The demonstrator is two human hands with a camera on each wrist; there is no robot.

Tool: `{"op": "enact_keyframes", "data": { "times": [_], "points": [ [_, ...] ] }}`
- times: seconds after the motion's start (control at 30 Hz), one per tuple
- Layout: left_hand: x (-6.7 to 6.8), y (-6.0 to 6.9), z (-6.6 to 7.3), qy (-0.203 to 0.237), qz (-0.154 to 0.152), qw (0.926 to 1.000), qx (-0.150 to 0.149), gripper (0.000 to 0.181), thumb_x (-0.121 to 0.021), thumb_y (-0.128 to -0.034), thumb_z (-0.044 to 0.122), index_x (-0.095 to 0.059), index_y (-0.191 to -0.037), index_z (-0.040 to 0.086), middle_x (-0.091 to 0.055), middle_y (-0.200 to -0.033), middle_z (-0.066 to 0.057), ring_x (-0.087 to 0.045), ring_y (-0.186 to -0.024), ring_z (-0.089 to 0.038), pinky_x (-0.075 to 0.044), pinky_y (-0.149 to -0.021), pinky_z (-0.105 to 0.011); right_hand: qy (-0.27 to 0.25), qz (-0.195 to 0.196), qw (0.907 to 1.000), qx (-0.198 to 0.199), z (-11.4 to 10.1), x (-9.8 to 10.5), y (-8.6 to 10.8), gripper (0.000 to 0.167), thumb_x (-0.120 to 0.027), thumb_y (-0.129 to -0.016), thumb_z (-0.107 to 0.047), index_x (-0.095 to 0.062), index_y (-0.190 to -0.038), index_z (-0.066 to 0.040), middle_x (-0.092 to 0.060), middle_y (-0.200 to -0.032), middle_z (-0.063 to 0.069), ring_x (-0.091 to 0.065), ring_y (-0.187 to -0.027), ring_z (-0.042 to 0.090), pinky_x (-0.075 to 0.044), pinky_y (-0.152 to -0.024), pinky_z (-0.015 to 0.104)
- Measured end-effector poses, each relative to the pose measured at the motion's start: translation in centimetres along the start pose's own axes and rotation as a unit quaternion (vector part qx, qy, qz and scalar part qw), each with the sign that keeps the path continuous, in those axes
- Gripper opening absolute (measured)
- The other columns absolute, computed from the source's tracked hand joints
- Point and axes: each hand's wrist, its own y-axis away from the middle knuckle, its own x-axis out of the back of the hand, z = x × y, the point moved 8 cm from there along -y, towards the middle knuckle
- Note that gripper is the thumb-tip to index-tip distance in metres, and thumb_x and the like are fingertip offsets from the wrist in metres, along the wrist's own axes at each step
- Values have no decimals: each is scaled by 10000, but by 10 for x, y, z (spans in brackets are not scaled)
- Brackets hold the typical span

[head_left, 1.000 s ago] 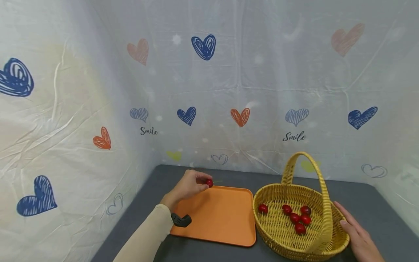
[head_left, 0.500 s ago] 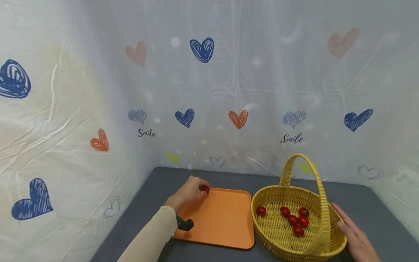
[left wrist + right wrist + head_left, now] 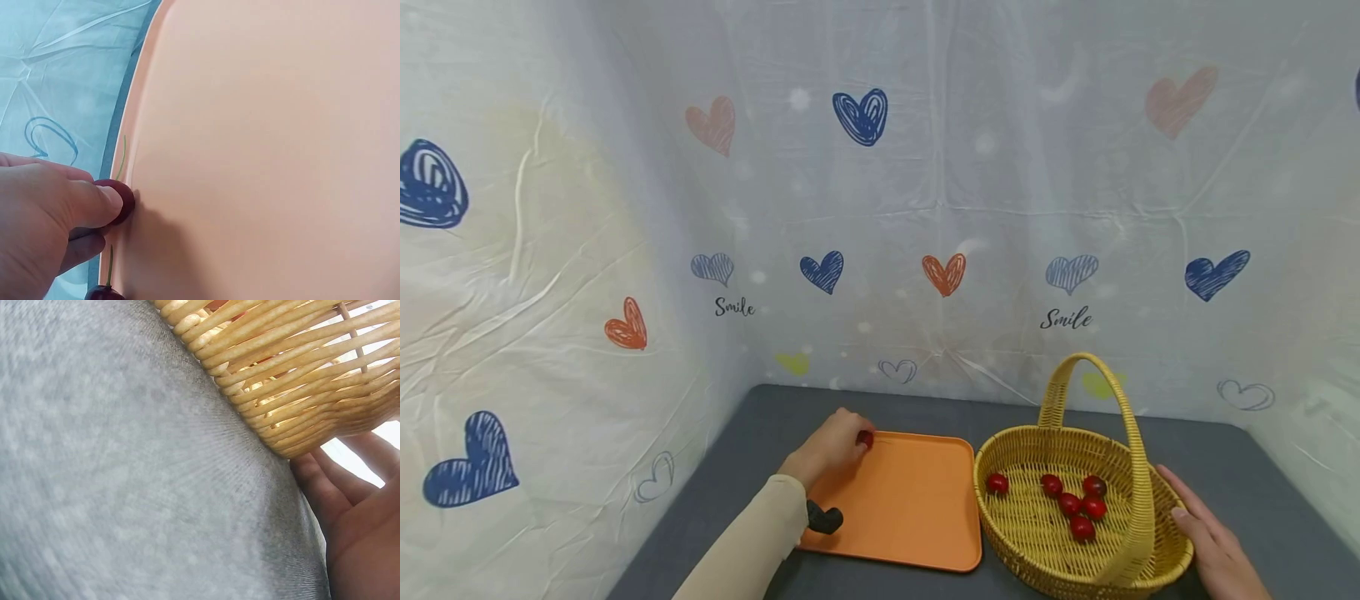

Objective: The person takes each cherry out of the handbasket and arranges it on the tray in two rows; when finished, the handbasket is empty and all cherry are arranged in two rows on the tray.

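Note:
My left hand (image 3: 827, 450) pinches a dark red cherry (image 3: 127, 201) between thumb and fingers at the left rim of the orange tray (image 3: 906, 500). Its thin green stem points up in the left wrist view. A second stemmed cherry (image 3: 103, 293) shows at that view's bottom edge, by the same rim, mostly cut off. My right hand (image 3: 1213, 537) rests against the right side of a yellow wicker basket (image 3: 1030, 546), its thumb at the rim and its fingers extended along the outer wall. Several red cherries (image 3: 1070, 504) lie inside the basket.
The basket's tall arched handle (image 3: 1138, 467) rises over its right part. Tray and basket stand close together on a dark grey table (image 3: 925, 408). A white sheet (image 3: 887, 200) printed with hearts hangs behind and to the left.
My left hand has moved down and a little left with the cherry, from above the tray's far edge to its left rim. The right hand has stayed at the basket.

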Motion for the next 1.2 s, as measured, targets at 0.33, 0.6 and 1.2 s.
{"op": "enact_keyframes", "data": {
  "times": [0.33,0.6,1.2],
  "points": [
    [-1,4,-3,78,-93,9999,58,122,-793,-1001,81,-825,-1114,116,-720,-895,47,-599,-757,-122,-572,-705,-261,-34,-12,10000,-22,-3,-2,0,677,-225,-1194,-558,12,-1780,-316,-17,-1820,121,-37,-1677,313,-368,-865,6],
    [8,9,0,340,230,9989,-214,276,-791,-994,52,-802,-1270,51,-800,-1080,-46,-710,-900,-176,-657,-847,-362,-49,7,10000,23,-5,-1,1,678,-225,-1194,-554,16,-1780,-311,-13,-1825,188,-16,-1684,266,-346,-884,-10],
    [40,40,60,2872,339,9544,-739,420,-841,-998,223,-765,-1405,149,-762,-1399,-91,-724,-1287,-353,-593,-1085,-559,24,162,9993,349,-6,-2,4,635,-240,-1213,-490,-20,-1783,-318,-68,-1715,-247,-112,-1330,-344,-305,-917,-31]
  ]
}}
